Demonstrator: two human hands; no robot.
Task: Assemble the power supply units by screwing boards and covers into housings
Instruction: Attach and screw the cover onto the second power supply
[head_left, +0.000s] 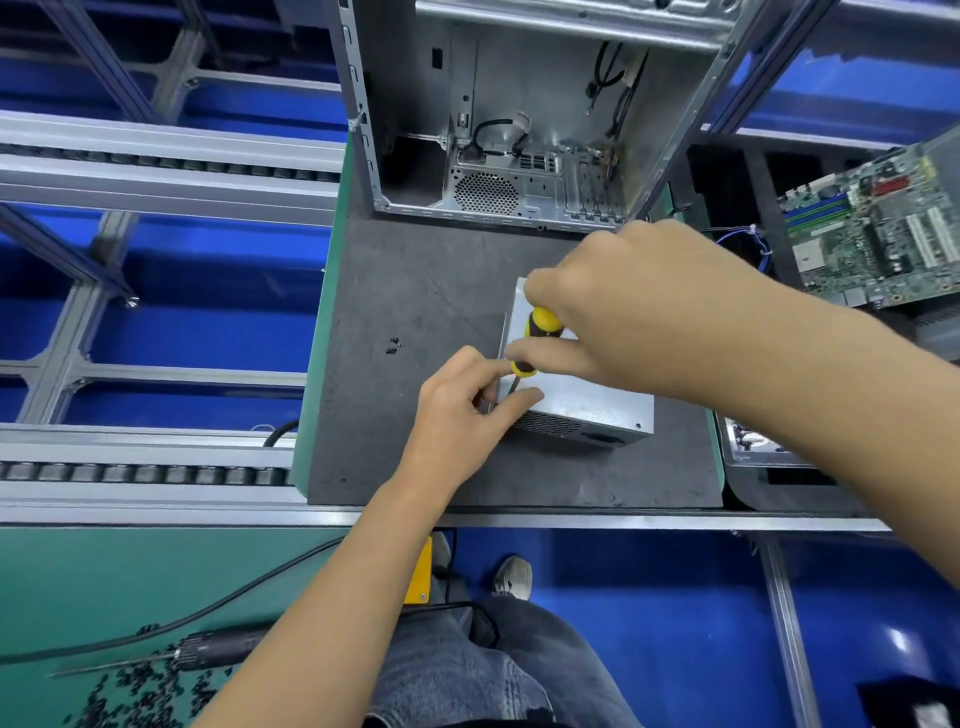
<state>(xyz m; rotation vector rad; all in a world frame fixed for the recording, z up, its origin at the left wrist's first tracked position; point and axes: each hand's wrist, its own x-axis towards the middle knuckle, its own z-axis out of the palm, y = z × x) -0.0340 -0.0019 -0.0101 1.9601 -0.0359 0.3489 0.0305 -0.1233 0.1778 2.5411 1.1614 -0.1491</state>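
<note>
The right hand (639, 306) grips a yellow-and-black screwdriver (537, 338) over the grey metal power supply box (587, 400); the left hand (467, 410) pinches the box's left edge.

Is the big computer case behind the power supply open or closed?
Open: the computer case has no side panel, so its cables and rear fan grille show.

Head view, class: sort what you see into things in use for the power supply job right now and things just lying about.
In use:
power supply housing
yellow screwdriver, gripped by right hand
left hand, steadying the housing
loose screws on the mat

Lying about:
computer case
motherboard
electric screwdriver
screw pile
</note>
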